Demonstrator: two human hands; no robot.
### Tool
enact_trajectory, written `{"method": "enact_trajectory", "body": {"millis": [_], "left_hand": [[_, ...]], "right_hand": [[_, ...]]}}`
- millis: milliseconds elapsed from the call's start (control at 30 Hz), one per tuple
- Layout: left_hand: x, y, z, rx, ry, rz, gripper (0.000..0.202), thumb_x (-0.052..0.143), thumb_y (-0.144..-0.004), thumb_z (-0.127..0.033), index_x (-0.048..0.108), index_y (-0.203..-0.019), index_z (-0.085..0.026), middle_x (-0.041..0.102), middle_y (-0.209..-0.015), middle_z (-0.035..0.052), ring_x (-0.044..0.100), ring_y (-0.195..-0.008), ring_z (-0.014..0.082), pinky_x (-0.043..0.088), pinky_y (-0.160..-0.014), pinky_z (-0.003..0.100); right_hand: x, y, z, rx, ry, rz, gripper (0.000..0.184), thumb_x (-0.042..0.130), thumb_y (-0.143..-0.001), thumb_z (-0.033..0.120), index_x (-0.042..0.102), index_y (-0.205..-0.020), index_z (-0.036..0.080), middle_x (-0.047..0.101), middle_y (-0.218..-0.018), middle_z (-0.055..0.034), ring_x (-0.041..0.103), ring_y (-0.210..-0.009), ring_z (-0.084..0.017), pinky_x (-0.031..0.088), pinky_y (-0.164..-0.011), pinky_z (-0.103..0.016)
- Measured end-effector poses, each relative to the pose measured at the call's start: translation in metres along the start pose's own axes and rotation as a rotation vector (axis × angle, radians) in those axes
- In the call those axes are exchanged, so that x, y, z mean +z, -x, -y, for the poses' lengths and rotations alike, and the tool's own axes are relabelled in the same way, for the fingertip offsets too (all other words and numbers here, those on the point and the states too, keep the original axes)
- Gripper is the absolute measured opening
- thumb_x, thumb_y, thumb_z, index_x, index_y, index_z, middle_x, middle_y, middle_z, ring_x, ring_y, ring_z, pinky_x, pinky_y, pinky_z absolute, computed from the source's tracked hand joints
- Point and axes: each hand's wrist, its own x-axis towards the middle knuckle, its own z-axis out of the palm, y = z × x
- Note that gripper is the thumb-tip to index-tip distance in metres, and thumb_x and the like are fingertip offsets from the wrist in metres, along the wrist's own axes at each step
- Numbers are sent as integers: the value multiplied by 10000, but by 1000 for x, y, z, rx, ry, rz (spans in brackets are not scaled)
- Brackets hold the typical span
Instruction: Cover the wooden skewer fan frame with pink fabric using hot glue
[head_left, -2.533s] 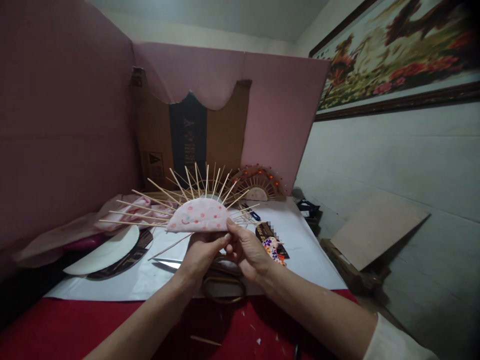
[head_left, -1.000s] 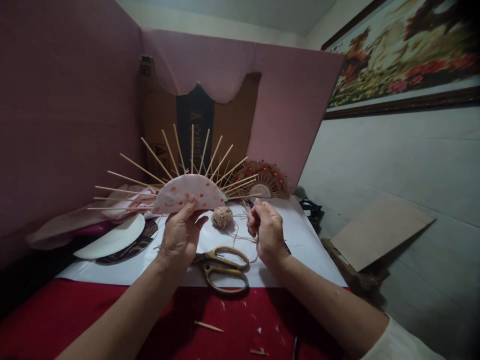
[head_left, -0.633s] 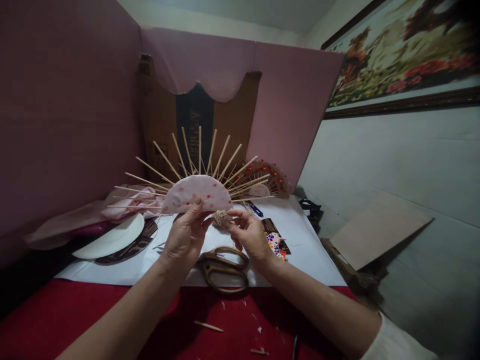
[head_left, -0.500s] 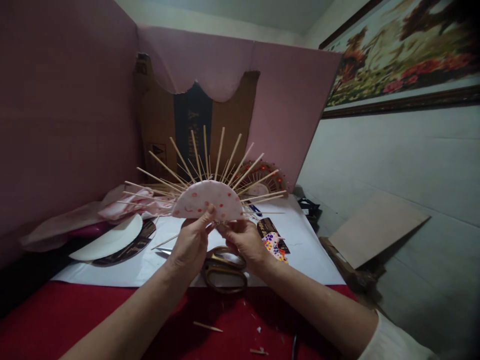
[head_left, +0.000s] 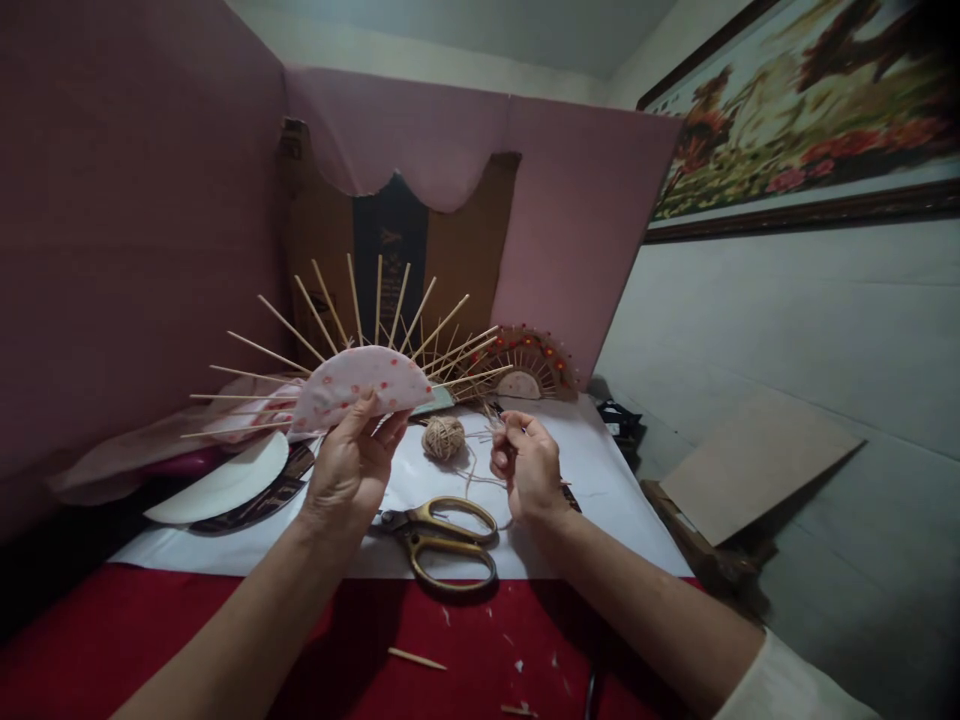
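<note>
My left hand [head_left: 358, 460] grips the lower edge of a half-round piece [head_left: 341, 385] covered in white cloth with red spots, thumb in front. Thin wooden sticks [head_left: 379, 300] fan out from its curved rim. To the right, my right hand [head_left: 529, 460] is closed, thumb and fingers pinched on what looks like a strand of twine. Between the hands lies a ball of twine [head_left: 443, 438], loose strands trailing from it toward my right hand. Large scissors [head_left: 450, 540] with brass-coloured handles rest nearer me, their blades partly hidden behind my left wrist.
Behind stands a finished-looking half-round stick fan [head_left: 521, 370] with red beads. White and dark half-discs [head_left: 225, 485] lie at left beside pink cloth [head_left: 247, 400]. A pointed stick [head_left: 417, 659] and scraps are on the red cloth [head_left: 337, 650]. Cardboard [head_left: 472, 260] leans at the back.
My left hand has carried the half-round piece left. My right hand has come off its lower edge and moved right, uncovering the twine ball and more of the scissors.
</note>
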Motion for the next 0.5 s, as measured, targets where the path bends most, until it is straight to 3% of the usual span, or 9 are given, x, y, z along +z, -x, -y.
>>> {"method": "enact_trajectory", "body": {"millis": [167,333,500], "left_hand": [[-1,6,5,-36,-21,69,75,672,-709,-126,614,-707,-173,708,-666,-20,672,-724,158,501,-752,308],[-2,9,8,-58,-43,115,64,672,-713,-129,628,-739,-167,715,-694,-7,672,-749,164,504,-759,312],[-1,5,4,-53,-15,47,75,666,-707,-119,614,-698,-171,706,-658,-4,671,-720,155,507,-737,285]], "right_hand": [[7,2,5,-23,60,76,501,729,-650,420,492,-1047,228,563,-528,74,334,-319,-39,190,-325,-149],[8,1,5,4,58,94,284,734,-622,350,587,-762,152,515,-478,62,316,-332,-23,174,-332,-155],[4,-1,-1,-5,39,-22,203,667,-639,303,519,-664,167,475,-464,80,328,-324,-27,168,-321,-148]]}}
